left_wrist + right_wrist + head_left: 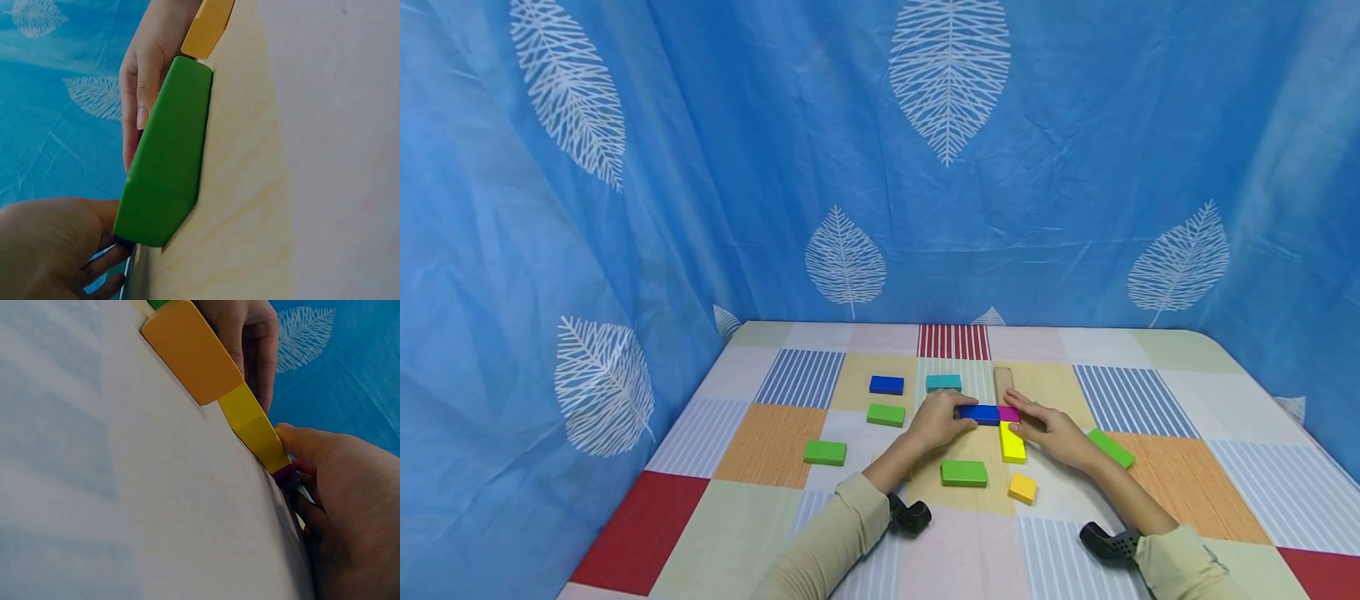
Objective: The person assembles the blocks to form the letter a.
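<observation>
2 hands above the tabletop [955, 546]: the left hand [934, 421] pinches the blue block [981, 415] at its end; the right hand [1058, 437], fingers extended, rests its thumb against the yellow block [1013, 448]. Between the hands, the pink block [1008, 414] adjoins both.

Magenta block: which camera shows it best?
The head view: there the magenta block shows its top, beside a blue block. The right wrist view shows only a small, dark bit past the yellow block; in the left wrist view I cannot see it.
</observation>
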`<state>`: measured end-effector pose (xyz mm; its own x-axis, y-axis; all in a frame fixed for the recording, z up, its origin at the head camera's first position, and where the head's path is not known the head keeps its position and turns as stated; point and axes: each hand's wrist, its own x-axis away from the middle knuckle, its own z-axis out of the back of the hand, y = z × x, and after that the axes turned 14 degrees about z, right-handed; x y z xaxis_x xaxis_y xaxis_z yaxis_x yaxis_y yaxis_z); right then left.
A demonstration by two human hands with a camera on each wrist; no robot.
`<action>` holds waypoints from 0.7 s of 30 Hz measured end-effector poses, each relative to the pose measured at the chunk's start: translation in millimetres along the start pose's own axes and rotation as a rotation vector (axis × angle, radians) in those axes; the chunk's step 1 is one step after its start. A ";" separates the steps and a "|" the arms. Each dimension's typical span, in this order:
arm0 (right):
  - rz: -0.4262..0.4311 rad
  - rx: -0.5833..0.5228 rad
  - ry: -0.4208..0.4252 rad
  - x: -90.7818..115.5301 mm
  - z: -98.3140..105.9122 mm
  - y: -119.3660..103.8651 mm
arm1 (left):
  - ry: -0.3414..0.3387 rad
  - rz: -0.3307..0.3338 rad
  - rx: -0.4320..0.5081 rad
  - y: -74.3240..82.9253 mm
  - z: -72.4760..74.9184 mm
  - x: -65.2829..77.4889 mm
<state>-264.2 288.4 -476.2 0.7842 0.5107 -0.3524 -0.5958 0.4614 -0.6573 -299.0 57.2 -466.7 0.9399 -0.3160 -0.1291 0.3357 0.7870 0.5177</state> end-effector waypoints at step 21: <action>-0.006 0.025 0.002 -1.0 -1.0 -2.1 | 0.107 0.027 0.154 -16.4 34.0 -23.5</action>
<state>-263.6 286.2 -475.2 0.7879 0.5063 -0.3504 -0.5956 0.4823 -0.6424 -328.6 33.7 -443.4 0.9526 -0.2308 -0.1982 0.3041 0.7014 0.6446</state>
